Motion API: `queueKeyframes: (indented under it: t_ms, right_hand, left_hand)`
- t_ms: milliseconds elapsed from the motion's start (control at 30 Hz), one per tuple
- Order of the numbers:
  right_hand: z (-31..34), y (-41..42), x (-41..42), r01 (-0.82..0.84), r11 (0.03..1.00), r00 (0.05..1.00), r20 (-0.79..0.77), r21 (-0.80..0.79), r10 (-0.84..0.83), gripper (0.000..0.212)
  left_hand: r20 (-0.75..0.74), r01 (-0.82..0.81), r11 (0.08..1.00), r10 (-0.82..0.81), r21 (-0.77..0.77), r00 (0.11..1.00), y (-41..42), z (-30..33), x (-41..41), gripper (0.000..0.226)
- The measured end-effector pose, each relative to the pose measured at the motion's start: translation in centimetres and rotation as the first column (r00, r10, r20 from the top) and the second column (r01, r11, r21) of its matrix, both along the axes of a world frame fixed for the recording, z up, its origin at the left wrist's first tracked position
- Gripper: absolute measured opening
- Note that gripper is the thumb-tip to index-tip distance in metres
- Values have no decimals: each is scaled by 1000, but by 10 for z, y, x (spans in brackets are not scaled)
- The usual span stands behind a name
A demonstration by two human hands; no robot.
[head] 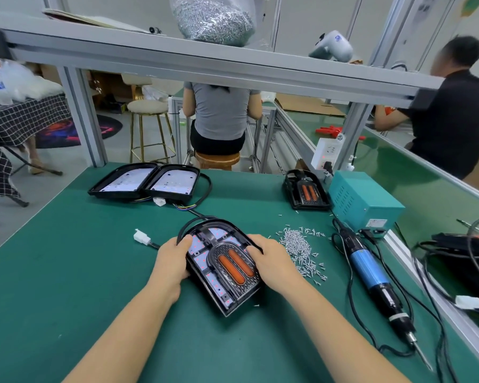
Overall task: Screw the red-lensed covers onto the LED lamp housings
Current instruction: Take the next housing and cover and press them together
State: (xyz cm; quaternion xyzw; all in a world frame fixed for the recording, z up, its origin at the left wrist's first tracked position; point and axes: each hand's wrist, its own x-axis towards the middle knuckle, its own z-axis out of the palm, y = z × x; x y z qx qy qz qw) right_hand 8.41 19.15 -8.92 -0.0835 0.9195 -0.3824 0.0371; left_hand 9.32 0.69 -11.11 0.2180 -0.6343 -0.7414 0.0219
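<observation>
Head view: on the green bench (67,258), the left hand (172,261) and right hand (271,258) grip opposite sides of a lamp housing (202,255) with its red-lensed cover (234,268) seated. Right lie loose screws (299,250) and an electric screwdriver (376,280); farther back sit two open housings (147,182).

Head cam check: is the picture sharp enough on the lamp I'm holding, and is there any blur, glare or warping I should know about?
Head view: the lamp housing under the left hand and right hand is sharp and evenly lit, with soft shadows; the edges smear, notably the person at right; wide-angle warping bows the shelf rail; no harsh glare on the red-lensed cover.
</observation>
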Motion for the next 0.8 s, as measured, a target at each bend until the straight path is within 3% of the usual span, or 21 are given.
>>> queueKeyframes:
  t_ms: [67,133,167,400,467,533,600,667,733,800]
  right_hand:
    - [1,4,-2,-12,1000,1000,5,28,12,29]
    - [1,7,-6,-29,998,999,35,48,28,29]
    - [2,8,-7,-36,997,998,51,61,33,29]
    - [20,24,-3,-89,995,995,60,50,86,36]
    - [27,41,1,2,1000,1000,-29,27,-1,35]
    - [32,62,6,106,994,985,-135,18,-103,31]
    - [36,85,12,177,983,965,-206,42,-164,27]
    - [36,105,20,230,968,944,-264,102,-197,25]
    - [33,118,28,273,952,928,-299,137,-223,21]
    - [28,119,39,239,958,939,-287,157,-187,17]
  left_hand:
    - [14,23,913,-19,-407,1000,-2,1,-1,24]
    - [74,67,627,-14,-776,997,-2,5,0,27]
    - [96,81,526,2,-846,995,-1,7,1,27]
    - [121,105,391,16,-914,993,2,13,2,38]
    - [33,35,336,-11,-941,999,4,19,3,40]
    - [-155,-112,323,-110,-940,982,11,28,8,33]
    - [-341,-236,338,-298,-911,891,24,37,19,21]
    - [-427,-283,336,-515,-898,744,40,45,32,18]
    - [-386,-280,268,-698,-922,603,55,46,41,19]
    - [-318,-248,217,-792,-944,521,66,41,44,15]
